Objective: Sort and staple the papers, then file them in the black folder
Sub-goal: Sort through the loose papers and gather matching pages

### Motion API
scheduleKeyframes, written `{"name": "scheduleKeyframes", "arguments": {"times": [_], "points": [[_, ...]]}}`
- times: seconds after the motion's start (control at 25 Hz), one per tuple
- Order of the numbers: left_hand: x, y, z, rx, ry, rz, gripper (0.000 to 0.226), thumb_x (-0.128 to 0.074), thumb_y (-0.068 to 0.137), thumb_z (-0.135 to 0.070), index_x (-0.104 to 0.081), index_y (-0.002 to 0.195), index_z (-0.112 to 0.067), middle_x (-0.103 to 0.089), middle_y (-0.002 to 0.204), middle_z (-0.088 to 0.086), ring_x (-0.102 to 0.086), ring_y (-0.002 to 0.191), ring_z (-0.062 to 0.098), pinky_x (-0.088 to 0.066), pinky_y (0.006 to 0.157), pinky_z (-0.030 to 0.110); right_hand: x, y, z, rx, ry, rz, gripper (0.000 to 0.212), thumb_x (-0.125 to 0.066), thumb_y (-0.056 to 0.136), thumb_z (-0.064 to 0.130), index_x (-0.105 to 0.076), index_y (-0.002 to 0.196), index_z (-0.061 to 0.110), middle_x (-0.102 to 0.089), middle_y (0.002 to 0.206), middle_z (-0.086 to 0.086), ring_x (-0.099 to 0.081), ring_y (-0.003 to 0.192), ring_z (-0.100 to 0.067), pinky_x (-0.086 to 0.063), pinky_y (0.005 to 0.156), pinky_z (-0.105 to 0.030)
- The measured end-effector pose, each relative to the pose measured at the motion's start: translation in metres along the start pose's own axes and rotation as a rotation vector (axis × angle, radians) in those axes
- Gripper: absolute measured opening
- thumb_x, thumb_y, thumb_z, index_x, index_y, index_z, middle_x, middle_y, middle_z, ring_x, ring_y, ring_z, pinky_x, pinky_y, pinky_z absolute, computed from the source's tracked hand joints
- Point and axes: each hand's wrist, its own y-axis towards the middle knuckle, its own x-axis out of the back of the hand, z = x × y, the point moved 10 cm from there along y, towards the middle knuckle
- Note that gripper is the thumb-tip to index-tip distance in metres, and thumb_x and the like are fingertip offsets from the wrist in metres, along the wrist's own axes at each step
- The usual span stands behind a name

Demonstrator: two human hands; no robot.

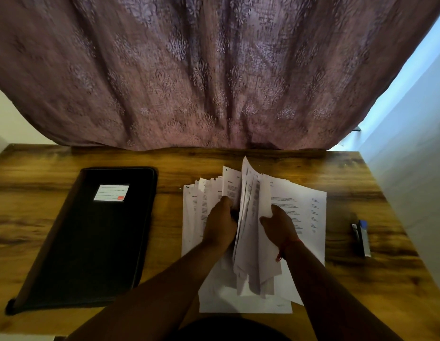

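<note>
Seen from the head camera, a person sat at a wooden desk (275, 163) and looked down at both forearms reaching forward. Near the middle of the desk lay a loose, fanned pile of printed white papers (297, 207), some flat on the wood and some lifted. The left hand (220, 225) curled its fingers around the left edge of a raised bundle of sheets, gripping it. The right hand (279, 223) pinched the same bundle from the right, thumb toward the middle, with the sheets standing up between the two hands and bending at the top. A red thread (286, 247) circled the right wrist. More sheets spread out flat beneath the forearms toward the near edge of the desk.

To the left of the papers, well apart from them, a black folder (91, 242) lay closed and flat on the desk, with a small white lined label (111, 192) on its cover. At the right side of the desk, apart from the papers, sat a small stapler (361, 236) with a blue part. Behind the desk hung a patterned mauve curtain (214, 70), its hem meeting the far edge. A pale wall (415, 143) stood at the right.
</note>
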Motion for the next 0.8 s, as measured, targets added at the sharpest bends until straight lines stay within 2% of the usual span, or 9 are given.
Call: {"name": "scheduleKeyframes", "arguments": {"times": [0.12, 0.24, 0.36, 0.4, 0.48, 0.6, 0.68, 0.8], "points": [[0.013, -0.002, -0.035, -0.12, -0.036, -0.028, 0.03, -0.061, 0.095, -0.025, -0.05, 0.123, -0.019, -0.062, 0.123, 0.003, -0.063, 0.112, 0.022, -0.052, 0.098, 0.034, 0.004, 0.001, 0.002, 0.005, -0.044, -0.009, 0.035, -0.059, 0.094, 0.014, -0.053, 0.128, 0.007, -0.058, 0.127, -0.014, -0.054, 0.12, -0.034, -0.043, 0.103, -0.044], [0.032, -0.007, -0.076, -0.272, 0.095, -0.086, 0.048, -0.063, 0.093, -0.015, -0.045, 0.137, -0.017, -0.047, 0.138, 0.008, -0.061, 0.11, 0.021, -0.051, 0.091, 0.025, -0.002, 0.0, 0.0, -0.014, -0.042, 0.037, 0.031, -0.058, 0.094, 0.021, -0.059, 0.122, 0.01, -0.063, 0.122, -0.013, -0.057, 0.114, -0.032, -0.044, 0.101, -0.044], [0.058, -0.005, -0.077, -0.289, 0.06, -0.187, 0.057, -0.064, 0.087, 0.001, -0.046, 0.137, -0.019, -0.032, 0.146, 0.006, -0.059, 0.104, 0.014, -0.05, 0.076, 0.012, -0.005, -0.003, -0.001, -0.022, -0.069, 0.063, 0.026, -0.059, 0.093, 0.024, -0.06, 0.116, 0.013, -0.065, 0.116, -0.008, -0.059, 0.109, -0.028, -0.047, 0.095, -0.041], [0.065, -0.002, -0.071, -0.267, 0.019, -0.189, 0.056, -0.062, 0.086, 0.005, -0.049, 0.135, -0.02, -0.03, 0.147, 0.004, -0.055, 0.108, 0.012, -0.047, 0.075, 0.009, -0.004, -0.004, 0.001, -0.018, -0.071, 0.062, 0.027, -0.061, 0.092, 0.022, -0.059, 0.117, 0.013, -0.064, 0.114, -0.006, -0.058, 0.109, -0.028, -0.046, 0.093, -0.039], [0.074, 0.003, -0.048, -0.172, -0.033, -0.159, 0.049, -0.057, 0.087, 0.009, -0.056, 0.127, -0.02, -0.033, 0.146, 0.002, -0.05, 0.117, 0.014, -0.046, 0.084, 0.01, -0.004, -0.006, 0.006, -0.019, -0.067, 0.061, 0.029, -0.06, 0.092, 0.016, -0.057, 0.12, 0.01, -0.061, 0.115, -0.006, -0.056, 0.111, -0.029, -0.045, 0.094, -0.04], [0.066, 0.008, -0.002, 0.081, -0.154, -0.077, 0.033, -0.053, 0.093, 0.003, -0.064, 0.119, -0.014, -0.056, 0.133, 0.007, -0.055, 0.12, 0.025, -0.049, 0.101, 0.031, -0.006, -0.01, 0.009, -0.024, -0.075, 0.059, 0.023, -0.054, 0.094, 0.011, -0.056, 0.117, 0.013, -0.06, 0.11, -0.007, -0.057, 0.106, -0.029, -0.047, 0.096, -0.044], [0.057, 0.002, 0.023, 0.212, -0.174, -0.022, 0.028, -0.048, 0.1, -0.007, -0.066, 0.119, -0.015, -0.058, 0.132, 0.005, -0.054, 0.12, 0.029, -0.049, 0.103, 0.039, -0.01, -0.013, 0.01, -0.012, -0.09, 0.072, 0.016, -0.054, 0.094, 0.012, -0.054, 0.108, 0.019, -0.059, 0.103, -0.003, -0.057, 0.098, -0.024, -0.049, 0.093, -0.046], [0.037, -0.011, 0.04, 0.253, -0.102, 0.171, 0.029, -0.048, 0.101, -0.014, -0.061, 0.126, -0.017, -0.053, 0.141, 0.004, -0.055, 0.121, 0.029, -0.052, 0.098, 0.037, -0.015, -0.019, 0.008, -0.003, -0.12, 0.081, 0.018, -0.054, 0.094, 0.014, -0.056, 0.111, 0.017, -0.057, 0.099, 0.0, -0.057, 0.097, -0.024, -0.049, 0.093, -0.047]]}}
